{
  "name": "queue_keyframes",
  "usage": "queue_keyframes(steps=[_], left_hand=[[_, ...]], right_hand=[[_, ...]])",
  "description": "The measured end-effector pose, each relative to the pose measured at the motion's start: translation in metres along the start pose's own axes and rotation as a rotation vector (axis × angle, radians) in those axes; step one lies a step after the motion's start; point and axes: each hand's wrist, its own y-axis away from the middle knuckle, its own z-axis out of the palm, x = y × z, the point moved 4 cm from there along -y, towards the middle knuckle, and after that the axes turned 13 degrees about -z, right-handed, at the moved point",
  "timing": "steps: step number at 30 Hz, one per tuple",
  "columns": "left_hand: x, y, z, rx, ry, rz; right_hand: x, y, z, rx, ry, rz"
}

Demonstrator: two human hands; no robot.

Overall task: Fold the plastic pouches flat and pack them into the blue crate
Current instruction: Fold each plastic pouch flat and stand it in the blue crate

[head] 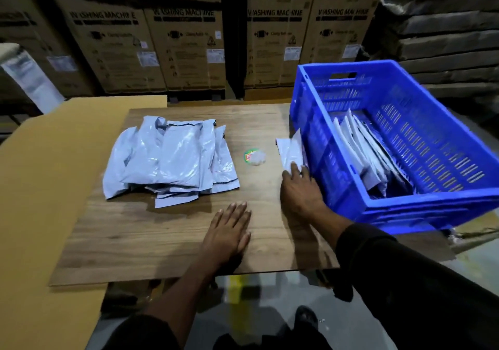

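Observation:
A loose pile of grey plastic pouches [170, 158] lies on the wooden table top [162, 236], left of centre. The blue crate [421, 204] stands tilted at the table's right edge, with several folded pouches [361, 150] leaning inside it. One folded pouch [290, 150] sits against the crate's left wall on the table. My right hand [299, 190] lies on this pouch's near end, fingers on it; whether they grip it is unclear. My left hand [229, 231] rests flat and open on the bare table, holding nothing.
A small round green-and-red lid with clear wrap [255, 156] lies between the pile and the crate. A flat cardboard sheet [40, 187] lies under and left of the table. Stacked washing-machine cartons [186, 39] stand behind.

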Motion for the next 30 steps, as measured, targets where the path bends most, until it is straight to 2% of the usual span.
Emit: queue_keyframes(steps=[2, 4, 8, 12, 16, 20, 23, 27, 30], left_hand=[[-0.001, 0.004, 0.001, 0.018, 0.004, 0.013], [-0.005, 0.006, 0.0, 0.11, 0.019, -0.001], [-0.007, 0.012, -0.018, 0.284, 0.032, -0.026], [-0.015, 0.005, -0.031, 0.27, -0.026, 0.071], [-0.023, -0.004, -0.024, 0.217, -0.126, 0.142], [-0.014, -0.004, -0.025, 0.265, -0.143, 0.184], [-0.012, -0.002, -0.026, 0.287, -0.152, 0.2], [-0.008, 0.002, -0.026, 0.261, -0.106, 0.21], [-0.009, 0.008, -0.021, 0.212, -0.075, 0.145]], right_hand=[[-0.004, 0.002, -0.001, 0.043, -0.033, -0.007], [-0.017, 0.009, -0.003, 0.096, -0.122, -0.047], [-0.059, 0.046, -0.006, 0.239, -0.422, -0.274], [-0.079, 0.087, 0.002, 0.347, -0.653, -0.398], [-0.071, 0.107, 0.001, 0.364, -0.786, -0.386], [-0.062, 0.124, -0.005, 0.379, -0.784, -0.421], [-0.065, 0.131, -0.003, 0.362, -0.736, -0.544], [-0.064, 0.124, -0.003, 0.286, -0.508, -0.672], [-0.055, 0.111, 0.0, 0.301, -0.245, -0.68]])
